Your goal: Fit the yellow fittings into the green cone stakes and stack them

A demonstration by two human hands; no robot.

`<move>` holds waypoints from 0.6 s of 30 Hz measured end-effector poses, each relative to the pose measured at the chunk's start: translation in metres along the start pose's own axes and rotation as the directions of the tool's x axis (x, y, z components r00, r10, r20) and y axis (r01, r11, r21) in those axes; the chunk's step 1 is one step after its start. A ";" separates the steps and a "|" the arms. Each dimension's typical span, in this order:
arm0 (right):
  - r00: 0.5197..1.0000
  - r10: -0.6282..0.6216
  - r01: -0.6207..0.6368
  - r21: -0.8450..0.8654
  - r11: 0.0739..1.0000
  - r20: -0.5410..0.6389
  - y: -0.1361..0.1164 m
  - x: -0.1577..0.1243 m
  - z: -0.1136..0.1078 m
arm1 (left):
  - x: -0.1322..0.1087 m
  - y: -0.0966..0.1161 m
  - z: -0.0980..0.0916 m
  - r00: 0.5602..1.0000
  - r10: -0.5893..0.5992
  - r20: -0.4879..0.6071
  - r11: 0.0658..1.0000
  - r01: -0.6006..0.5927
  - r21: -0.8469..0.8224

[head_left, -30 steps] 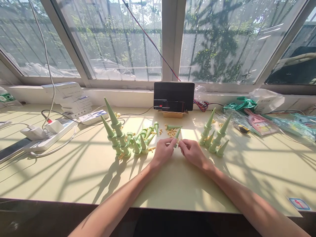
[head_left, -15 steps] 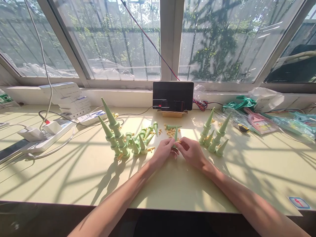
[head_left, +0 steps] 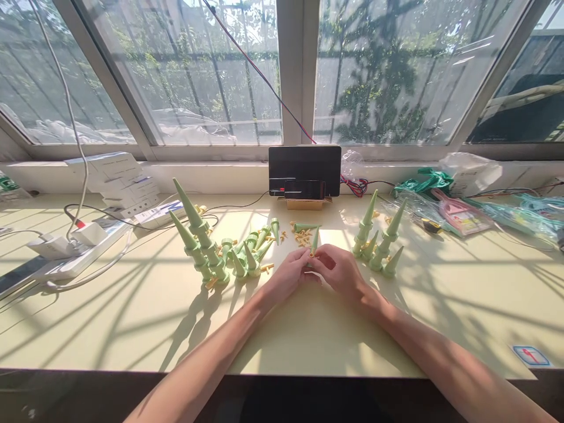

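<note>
In front of me both hands meet around a small green plastic cone [head_left: 315, 239] that points upward. My left hand [head_left: 291, 271] is closed on its lower part. My right hand [head_left: 342, 269] has its fingers closed at the cone's other side. A small orange peg [head_left: 311, 255] shows at the cone's base between my fingertips; the hands hide how deep it sits. Just behind lie several loose orange pegs [head_left: 303, 237] and a green cone on its side [head_left: 306, 227].
On the left stand tall green spired pieces [head_left: 211, 252], with shorter cones [head_left: 252, 263] beside them. Another spired group [head_left: 383, 247] is at the right. A dark tablet [head_left: 304, 170] leans at the back. A power strip [head_left: 94, 249] and plastic bags [head_left: 462, 211] lie farther out.
The cone has turned in my fingers, so the orange peg's end now faces me rather than pointing right. My right hand has closed in nearer the left. The view has shifted slightly.
</note>
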State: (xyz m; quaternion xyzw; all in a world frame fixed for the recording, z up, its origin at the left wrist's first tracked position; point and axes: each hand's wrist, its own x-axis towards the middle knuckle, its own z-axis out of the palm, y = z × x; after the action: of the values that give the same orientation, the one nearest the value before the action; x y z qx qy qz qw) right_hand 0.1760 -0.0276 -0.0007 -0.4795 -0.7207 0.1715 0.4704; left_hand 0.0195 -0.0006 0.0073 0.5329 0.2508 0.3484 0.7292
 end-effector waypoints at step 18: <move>1.000 -0.020 0.019 -0.031 0.999 -0.011 0.001 -0.002 0.001 | -0.001 -0.001 0.004 0.996 0.088 -0.029 0.988 -0.084 0.130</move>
State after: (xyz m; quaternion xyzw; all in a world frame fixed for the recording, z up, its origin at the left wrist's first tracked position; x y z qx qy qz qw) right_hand 0.1758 -0.0284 -0.0032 -0.4806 -0.7252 0.1528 0.4688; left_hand 0.0225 -0.0040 0.0079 0.5829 0.2621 0.3718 0.6733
